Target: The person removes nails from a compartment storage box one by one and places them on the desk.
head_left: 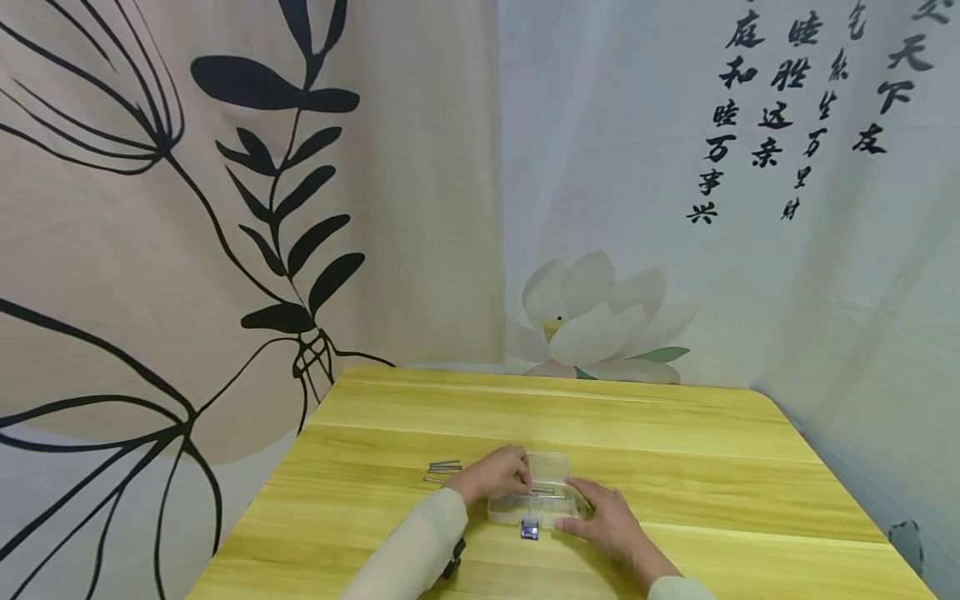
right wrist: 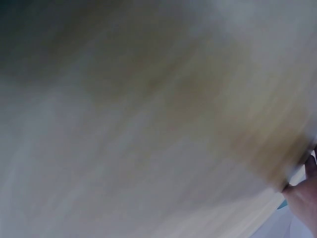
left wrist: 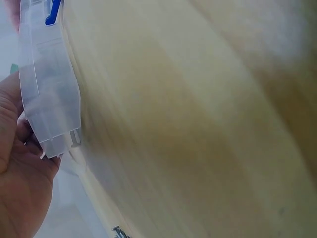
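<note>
A clear plastic box (head_left: 506, 510) with a raised lid (head_left: 551, 463) and a blue latch (head_left: 529, 529) sits near the table's front. Thin metal screws or nails (head_left: 546, 492) lie inside it. My left hand (head_left: 497, 473) is at the box's left side, fingers curled inward over it; its fingertips are hidden, so whether they pinch anything is unclear. In the left wrist view that hand (left wrist: 22, 163) is beside the end of the box (left wrist: 54, 89). My right hand (head_left: 606, 518) holds the right end of the box between thumb and fingers. It is blurred in the right wrist view (right wrist: 303, 196).
Several long metal screws or nails (head_left: 444, 467) lie on the wooden table (head_left: 675, 442) left of my left hand. A dark object (head_left: 454, 560) shows beside the left sleeve. A printed curtain (head_left: 427, 208) hangs behind the table.
</note>
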